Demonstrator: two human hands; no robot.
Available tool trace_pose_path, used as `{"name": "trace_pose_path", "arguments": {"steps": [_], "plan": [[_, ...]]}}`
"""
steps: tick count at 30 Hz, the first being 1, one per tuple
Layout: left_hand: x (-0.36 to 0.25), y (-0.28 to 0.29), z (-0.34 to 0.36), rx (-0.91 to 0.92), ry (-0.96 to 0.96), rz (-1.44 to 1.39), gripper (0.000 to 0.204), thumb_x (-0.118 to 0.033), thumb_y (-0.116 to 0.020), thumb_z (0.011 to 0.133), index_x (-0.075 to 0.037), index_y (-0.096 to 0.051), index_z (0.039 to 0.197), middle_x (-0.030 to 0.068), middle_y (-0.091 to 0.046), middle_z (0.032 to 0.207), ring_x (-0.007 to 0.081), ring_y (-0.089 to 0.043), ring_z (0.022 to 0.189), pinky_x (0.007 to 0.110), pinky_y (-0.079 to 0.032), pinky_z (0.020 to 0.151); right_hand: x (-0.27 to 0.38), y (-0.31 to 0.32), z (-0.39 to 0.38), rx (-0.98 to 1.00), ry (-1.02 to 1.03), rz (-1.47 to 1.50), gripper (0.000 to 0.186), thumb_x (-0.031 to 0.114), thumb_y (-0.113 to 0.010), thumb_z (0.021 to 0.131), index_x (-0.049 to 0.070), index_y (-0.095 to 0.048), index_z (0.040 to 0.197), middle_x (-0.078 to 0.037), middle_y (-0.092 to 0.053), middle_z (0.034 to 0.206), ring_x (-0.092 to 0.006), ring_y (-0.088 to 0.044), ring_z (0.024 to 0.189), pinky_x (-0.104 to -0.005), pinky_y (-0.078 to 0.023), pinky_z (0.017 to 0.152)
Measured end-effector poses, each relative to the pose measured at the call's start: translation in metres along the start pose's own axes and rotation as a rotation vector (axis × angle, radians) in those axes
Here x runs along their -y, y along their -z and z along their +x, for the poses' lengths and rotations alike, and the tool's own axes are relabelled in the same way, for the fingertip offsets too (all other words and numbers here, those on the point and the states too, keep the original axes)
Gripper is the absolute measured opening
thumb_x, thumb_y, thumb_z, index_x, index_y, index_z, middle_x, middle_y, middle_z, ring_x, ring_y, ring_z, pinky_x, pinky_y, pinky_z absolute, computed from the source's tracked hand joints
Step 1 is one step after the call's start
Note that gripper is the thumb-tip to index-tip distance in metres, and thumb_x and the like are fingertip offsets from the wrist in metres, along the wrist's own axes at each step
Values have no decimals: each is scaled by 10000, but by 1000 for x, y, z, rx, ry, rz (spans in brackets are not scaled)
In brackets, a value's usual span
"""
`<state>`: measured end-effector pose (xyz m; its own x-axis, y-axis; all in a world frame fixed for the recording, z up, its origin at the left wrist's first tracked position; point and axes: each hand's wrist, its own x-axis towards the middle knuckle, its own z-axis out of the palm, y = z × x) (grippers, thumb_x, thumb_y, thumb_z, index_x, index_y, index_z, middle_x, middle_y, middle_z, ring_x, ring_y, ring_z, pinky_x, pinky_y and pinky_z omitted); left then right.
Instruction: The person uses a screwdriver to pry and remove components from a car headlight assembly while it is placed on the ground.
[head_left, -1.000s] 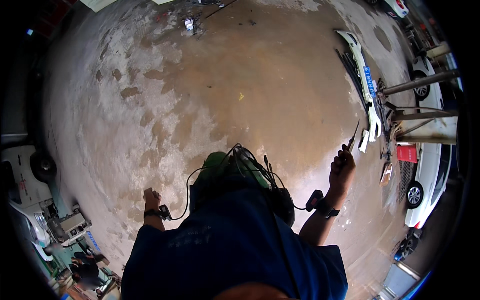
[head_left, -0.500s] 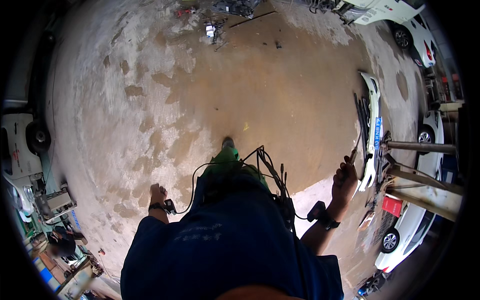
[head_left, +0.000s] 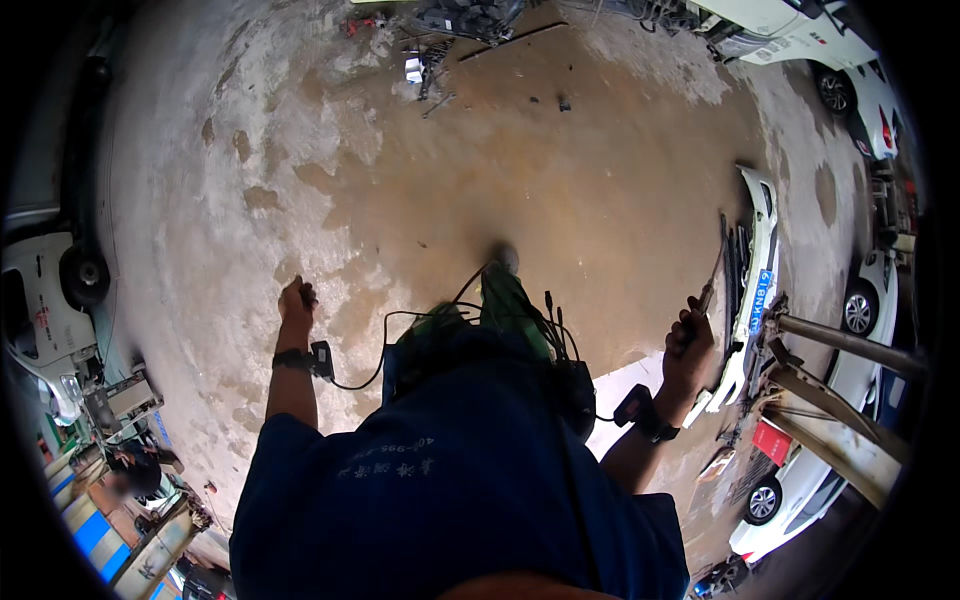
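Note:
My right hand [head_left: 688, 335] grips a long, thin tool like a screwdriver [head_left: 706, 296], held out at the right of my body. My left hand [head_left: 298, 298] is out at the left with its fingers curled; I cannot make out whether anything is inside them. Straps with small black devices [head_left: 320, 359] circle both wrists, and cables loop across my waist. Below me a shoe [head_left: 506, 256] and green trouser leg show on the stained concrete floor [head_left: 420, 190].
A white bumper [head_left: 760, 210] with black strips lies at right, beside steel posts [head_left: 840, 336], a red box [head_left: 771, 440] and white cars [head_left: 866, 310]. A white vehicle [head_left: 45, 300] stands left, a person [head_left: 135, 470] below it. Dark parts [head_left: 460, 20] lie ahead.
My left hand has swung forward and upward, and a foot has stepped out in front. The surroundings have shifted as I walk. The tool stays in my right hand.

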<state>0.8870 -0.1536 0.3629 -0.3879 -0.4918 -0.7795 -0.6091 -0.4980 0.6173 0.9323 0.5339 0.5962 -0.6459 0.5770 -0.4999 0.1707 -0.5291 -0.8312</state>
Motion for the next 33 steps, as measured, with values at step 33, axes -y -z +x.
{"name": "trace_pose_path", "arguments": {"steps": [33], "plan": [[-303,-471,100,222,-88,302,283,-262,-633,876,-66,-604,1078,40,-612,889,142,-550,674,289,-406,553,37,-435,417,419,-175,-371,310,125,-566,899,-41,-580,1160,-16,-579,747,-33,-439,503,-191,-294,424]]}}
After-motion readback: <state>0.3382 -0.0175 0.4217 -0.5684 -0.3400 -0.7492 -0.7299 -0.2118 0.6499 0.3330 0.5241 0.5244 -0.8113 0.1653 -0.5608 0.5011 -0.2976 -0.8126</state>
